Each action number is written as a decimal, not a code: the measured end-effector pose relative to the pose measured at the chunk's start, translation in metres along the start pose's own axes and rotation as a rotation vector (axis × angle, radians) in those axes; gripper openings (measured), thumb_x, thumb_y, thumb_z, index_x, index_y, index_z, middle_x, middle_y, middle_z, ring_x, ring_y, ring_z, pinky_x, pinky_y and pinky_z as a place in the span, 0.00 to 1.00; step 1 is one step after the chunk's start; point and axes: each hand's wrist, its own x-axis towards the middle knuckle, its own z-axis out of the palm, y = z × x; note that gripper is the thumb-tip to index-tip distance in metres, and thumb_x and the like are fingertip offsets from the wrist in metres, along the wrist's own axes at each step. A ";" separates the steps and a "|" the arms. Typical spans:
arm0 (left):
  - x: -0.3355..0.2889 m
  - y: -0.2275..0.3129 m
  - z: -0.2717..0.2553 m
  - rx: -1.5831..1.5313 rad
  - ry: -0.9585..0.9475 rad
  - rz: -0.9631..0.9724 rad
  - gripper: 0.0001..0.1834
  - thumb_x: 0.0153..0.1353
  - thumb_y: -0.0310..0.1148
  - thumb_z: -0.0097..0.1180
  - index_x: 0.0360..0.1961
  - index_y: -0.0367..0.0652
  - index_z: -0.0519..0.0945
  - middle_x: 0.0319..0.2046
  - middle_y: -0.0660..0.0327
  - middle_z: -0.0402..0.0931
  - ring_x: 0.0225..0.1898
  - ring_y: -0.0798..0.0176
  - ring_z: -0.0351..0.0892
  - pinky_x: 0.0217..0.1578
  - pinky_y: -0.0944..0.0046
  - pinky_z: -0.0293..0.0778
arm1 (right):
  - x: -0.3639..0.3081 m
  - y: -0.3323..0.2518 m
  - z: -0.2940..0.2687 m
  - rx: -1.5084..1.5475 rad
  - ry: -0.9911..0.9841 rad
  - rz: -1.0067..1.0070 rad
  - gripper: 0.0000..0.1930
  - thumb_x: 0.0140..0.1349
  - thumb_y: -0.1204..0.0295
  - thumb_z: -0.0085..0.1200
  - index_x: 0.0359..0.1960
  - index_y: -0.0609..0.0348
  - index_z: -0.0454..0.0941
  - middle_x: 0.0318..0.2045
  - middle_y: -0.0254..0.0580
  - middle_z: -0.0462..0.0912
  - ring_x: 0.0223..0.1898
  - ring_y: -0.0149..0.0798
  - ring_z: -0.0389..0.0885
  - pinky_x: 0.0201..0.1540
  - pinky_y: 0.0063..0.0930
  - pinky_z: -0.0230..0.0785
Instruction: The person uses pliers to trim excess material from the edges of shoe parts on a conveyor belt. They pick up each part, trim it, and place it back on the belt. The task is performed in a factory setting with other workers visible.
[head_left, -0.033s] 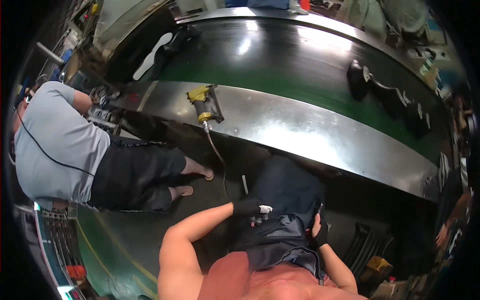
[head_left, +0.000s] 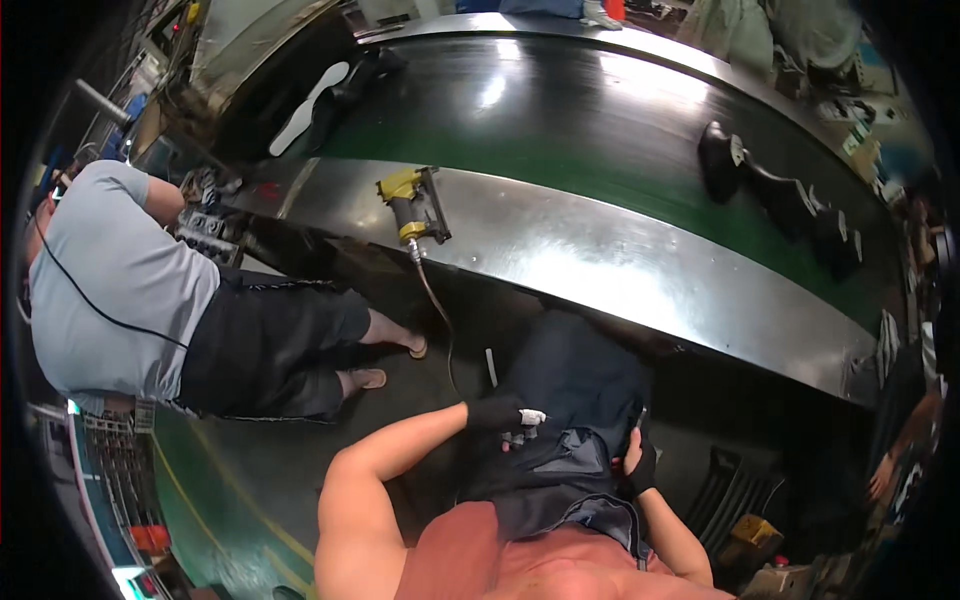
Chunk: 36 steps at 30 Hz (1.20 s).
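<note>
My left hand (head_left: 500, 414), in a dark glove with pale wraps about the fingertips, rests on the dark cloth over my lap (head_left: 575, 375). Its fingers are slightly bent and apart, and nothing shows in them. At the right side of my lap is my right hand (head_left: 640, 462), also in a dark glove with bare fingertips. The thumb side shows; the other fingers are hidden against the dark cloth, so a grip there cannot be made out. Beyond my lap, a yellow and black air nailer (head_left: 408, 205) lies on the metal ledge (head_left: 560, 255), its hose (head_left: 432, 295) hanging down.
Behind the ledge runs a dark conveyor belt (head_left: 560, 110) with black shoes (head_left: 725, 165) at right and a white sole-shaped piece (head_left: 312, 108) at left. A person in a grey shirt (head_left: 125, 285) stands at left. Another person's hand (head_left: 882, 473) shows at far right.
</note>
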 end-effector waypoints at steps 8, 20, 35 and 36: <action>0.012 -0.015 -0.005 0.031 -0.018 -0.018 0.28 0.67 0.52 0.49 0.33 0.31 0.81 0.23 0.52 0.80 0.17 0.60 0.81 0.18 0.65 0.76 | -0.008 -0.019 -0.004 -0.018 -0.025 0.040 0.40 0.66 0.38 0.34 0.58 0.69 0.69 0.42 0.53 0.80 0.18 0.40 0.80 0.24 0.28 0.74; -0.001 0.005 0.001 0.056 0.022 -0.060 0.27 0.66 0.49 0.50 0.34 0.29 0.81 0.23 0.51 0.81 0.17 0.58 0.81 0.19 0.63 0.78 | 0.015 0.014 -0.004 -0.022 -0.018 0.027 0.38 0.66 0.40 0.35 0.49 0.71 0.73 0.27 0.51 0.80 0.15 0.41 0.79 0.18 0.31 0.72; -0.008 0.015 0.006 0.113 0.023 -0.085 0.28 0.66 0.54 0.48 0.35 0.33 0.80 0.22 0.55 0.79 0.18 0.63 0.80 0.20 0.64 0.78 | 0.020 0.002 -0.001 -0.328 -0.073 -0.384 0.26 0.70 0.61 0.37 0.61 0.70 0.65 0.62 0.61 0.66 0.65 0.57 0.62 0.67 0.39 0.51; -0.008 0.012 0.006 0.130 0.027 -0.102 0.28 0.67 0.54 0.47 0.36 0.35 0.80 0.22 0.55 0.79 0.18 0.63 0.80 0.20 0.64 0.78 | 0.019 0.000 -0.001 -0.337 -0.109 -0.356 0.26 0.70 0.61 0.37 0.62 0.70 0.64 0.63 0.61 0.65 0.65 0.57 0.62 0.67 0.39 0.51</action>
